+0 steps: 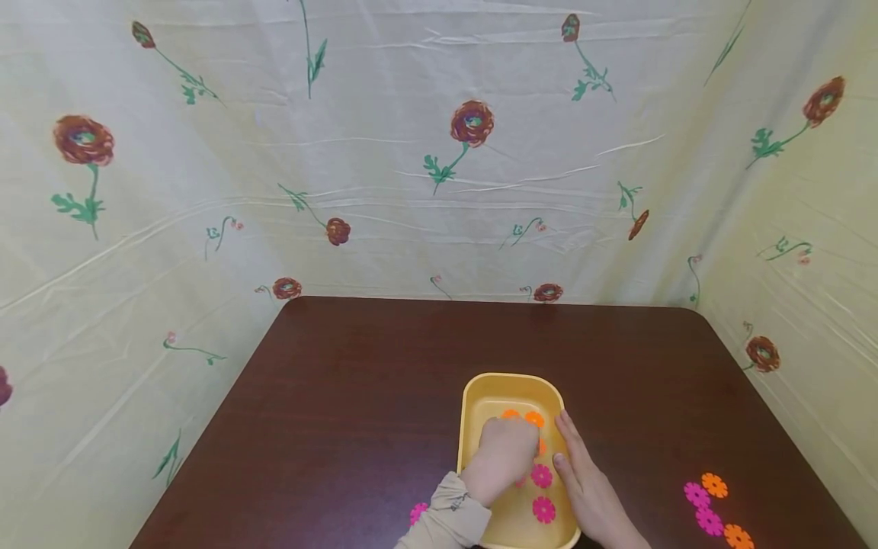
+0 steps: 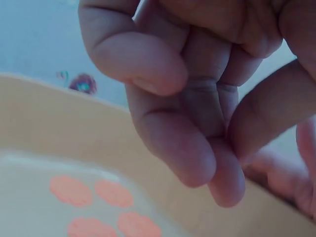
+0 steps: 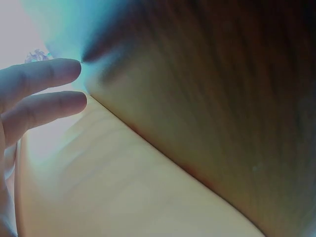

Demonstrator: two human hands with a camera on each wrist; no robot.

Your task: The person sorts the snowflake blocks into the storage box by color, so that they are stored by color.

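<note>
head view: a dark brown wooden table (image 1: 384,381) is seen, hung round with a cream cloth backdrop printed with red flowers (image 1: 439,152). a yellow rectangular plastic tray (image 1: 480,396) is set near the table's front edge. the right hand (image 1: 590,488) is laid flat along the tray's right rim, fingers straight and released. the left hand (image 1: 504,457) is held inside the tray with fingers curled, and whether anything is pinched cannot be told. orange and pink flower-shaped plastic discs (image 1: 542,476) are scattered in the tray; more discs (image 1: 709,503) are lined up well apart to the right.

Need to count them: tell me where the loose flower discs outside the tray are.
Head view: four flower discs lie near the table's right front corner, right of the tray.
</note>
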